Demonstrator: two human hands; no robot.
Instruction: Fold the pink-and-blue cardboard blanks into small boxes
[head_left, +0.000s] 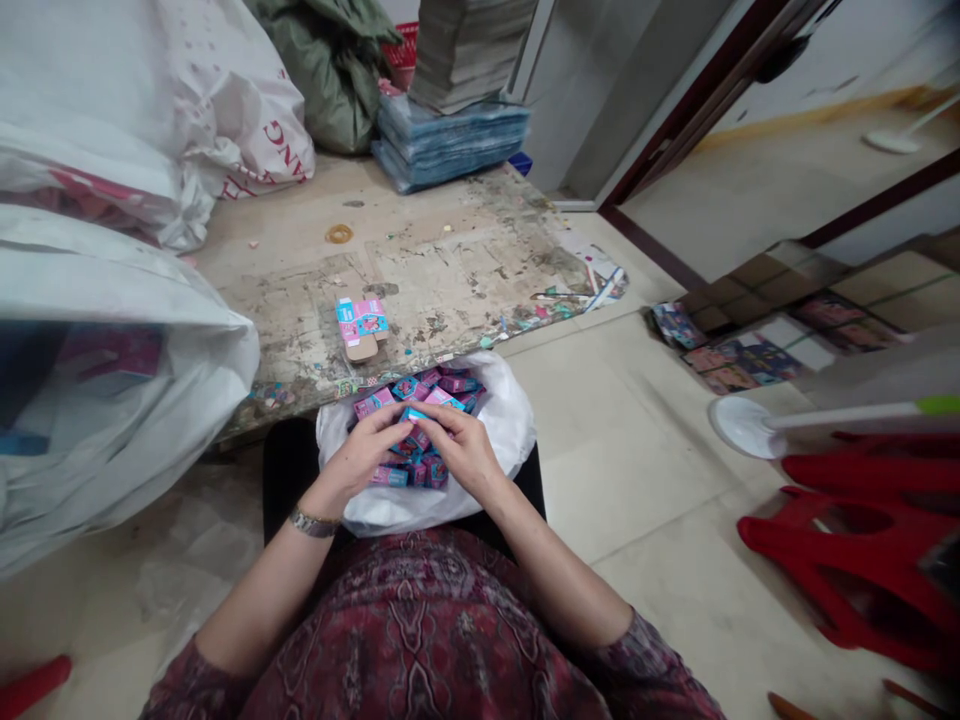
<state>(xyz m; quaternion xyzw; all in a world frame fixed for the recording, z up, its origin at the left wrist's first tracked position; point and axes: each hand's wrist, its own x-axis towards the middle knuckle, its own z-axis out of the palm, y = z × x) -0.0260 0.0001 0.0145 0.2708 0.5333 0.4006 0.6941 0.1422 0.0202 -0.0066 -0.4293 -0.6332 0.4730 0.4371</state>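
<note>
A small box (411,416), blue and white on its visible side, was gripped by fingertips over an opened white bag (511,415) at the near edge of a worn table (457,245). From seven to eight o'clock of the box, it was pinched by the thumb and fingers of the left hand (369,452), with a metal band (313,522) worn at the wrist. From four o'clock, it was pinched likewise by the right hand (465,452). The bag, set on the person's lap, was heaped with pink-and-blue boxes (390,476), partly hidden by both hands.

At eleven o'clock from the held box, an open carton (363,322) in the same colours was seen on the tabletop, its brown flap pointed toward the bag. Farther along that line, a few rubber bands (339,234) and a tied green sack (330,85) were seen. Near twelve, a blue stack (450,143) was topped by a grey stack (471,50). A white sack (247,120), printed in red letters, was propped at eleven, and a large white bag (112,480) was spread at nine. Toward three, printed sheets (750,355) were laid out near red stools (847,560).
</note>
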